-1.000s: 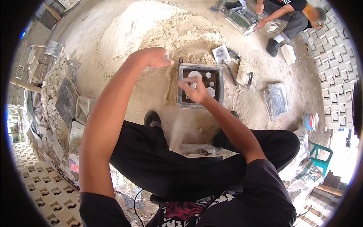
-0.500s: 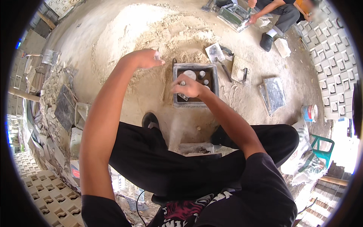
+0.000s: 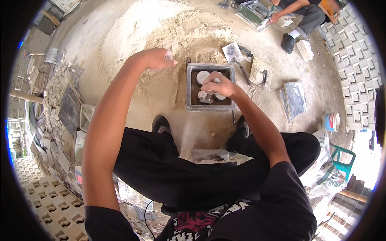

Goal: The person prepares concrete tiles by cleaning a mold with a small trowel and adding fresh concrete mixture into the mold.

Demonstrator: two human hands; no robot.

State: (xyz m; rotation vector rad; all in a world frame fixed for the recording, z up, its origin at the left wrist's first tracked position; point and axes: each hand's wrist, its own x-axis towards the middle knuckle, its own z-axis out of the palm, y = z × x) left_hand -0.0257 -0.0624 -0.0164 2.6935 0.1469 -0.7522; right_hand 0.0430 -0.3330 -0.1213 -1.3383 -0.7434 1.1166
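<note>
A square grey metal mould box (image 3: 210,107) lies on the ground in front of me, with brown material inside and several pale round pieces (image 3: 203,77) standing in it. Over the box is my right hand (image 3: 220,85), its fingers curled round a small grey metal tool; the metal end (image 3: 206,100) appears just below the fingers, among the round pieces. The hand partly hides the tool and the box's middle. My left hand (image 3: 159,59) hangs in the air left of the box, fingers curled and whitened with powder; whatever they may hold is hidden.
Pale sand (image 3: 161,32) is heaped beyond the box. To its right lie a trowel (image 3: 242,72), a board with a handle (image 3: 259,76) and dark flat plates (image 3: 292,100). A co-worker's hand (image 3: 274,18) works at another mould (image 3: 254,15). A bucket (image 3: 331,121) and green stool (image 3: 343,160) stand right.
My right hand has moved to the right across the box, uncovering more of the round pieces on its left. The left hand stays raised, shifting little. The whole view has shifted slightly.
</note>
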